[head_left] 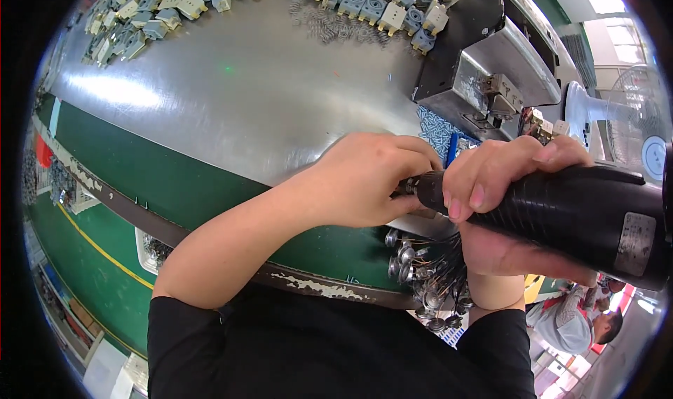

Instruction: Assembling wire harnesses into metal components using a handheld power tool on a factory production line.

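My right hand (pixel 501 196) is wrapped round a black electric screwdriver (pixel 568 210), its front end aimed left. My left hand (pixel 378 175) is closed, thumb and fingers gathered at the screwdriver's tip. A small metallic part (pixel 409 185) shows between them; what exactly those fingers hold is hidden. Just beyond the hands lies a heap of small silvery screws (pixel 436 129), beside a blue-edged container (pixel 457 145). A bundle of round metal parts with dark wires (pixel 427 276) lies at the bench's near side, below the right hand.
Grey and cream switch-like blocks (pixel 371 7) line the far side of the metal sheet (pixel 210 112), with small springs (pixel 336 24) by them. A bent metal fixture (pixel 491 70) stands at the right. Behind it is a fan (pixel 631 105). Another person (pixel 571 322) sits at lower right.
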Motion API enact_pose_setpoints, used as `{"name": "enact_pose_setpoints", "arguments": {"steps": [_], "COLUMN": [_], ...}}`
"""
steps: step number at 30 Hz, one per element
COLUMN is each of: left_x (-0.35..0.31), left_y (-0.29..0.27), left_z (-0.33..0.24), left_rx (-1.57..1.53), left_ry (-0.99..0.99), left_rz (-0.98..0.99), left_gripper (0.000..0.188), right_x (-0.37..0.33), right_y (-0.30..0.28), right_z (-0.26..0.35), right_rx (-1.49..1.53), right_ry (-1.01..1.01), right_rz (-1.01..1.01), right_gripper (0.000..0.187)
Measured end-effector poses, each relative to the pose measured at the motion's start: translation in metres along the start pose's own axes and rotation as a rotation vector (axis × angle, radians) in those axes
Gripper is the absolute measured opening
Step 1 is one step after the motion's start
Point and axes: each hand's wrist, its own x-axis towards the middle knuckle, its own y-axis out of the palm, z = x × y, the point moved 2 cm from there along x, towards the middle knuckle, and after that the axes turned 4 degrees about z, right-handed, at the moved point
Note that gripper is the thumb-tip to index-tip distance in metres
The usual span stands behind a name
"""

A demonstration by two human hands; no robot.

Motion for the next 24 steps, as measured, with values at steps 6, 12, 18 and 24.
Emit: {"name": "enact_pose_setpoints", "arguments": {"steps": [6, 12, 18, 24], "left_x": [-0.003, 0.003, 0.0, -0.009], "left_y": [-0.001, 0.002, 0.007, 0.026], "left_z": [-0.001, -0.01, -0.022, -0.038], "left_rx": [0.009, 0.107, 0.277, 0.249], "left_ry": [0.03, 0.123, 0.375, 0.255], "left_rz": [-0.014, -0.104, -0.189, -0.183], "left_gripper": [0.028, 0.035, 0.033, 0.035], "right_x": [0.006, 0.004, -0.01, -0.058], "right_y": [0.0, -0.031, -0.035, -0.033], "right_z": [0.013, 0.015, 0.024, 0.022], "right_rx": [0.008, -0.191, -0.627, -1.003], "right_ry": [-0.051, 0.03, 0.289, 0.133], "right_rz": [0.052, -0.216, -0.104, -0.127], "right_gripper": [0.12, 0.11, 0.063, 0.092]}}
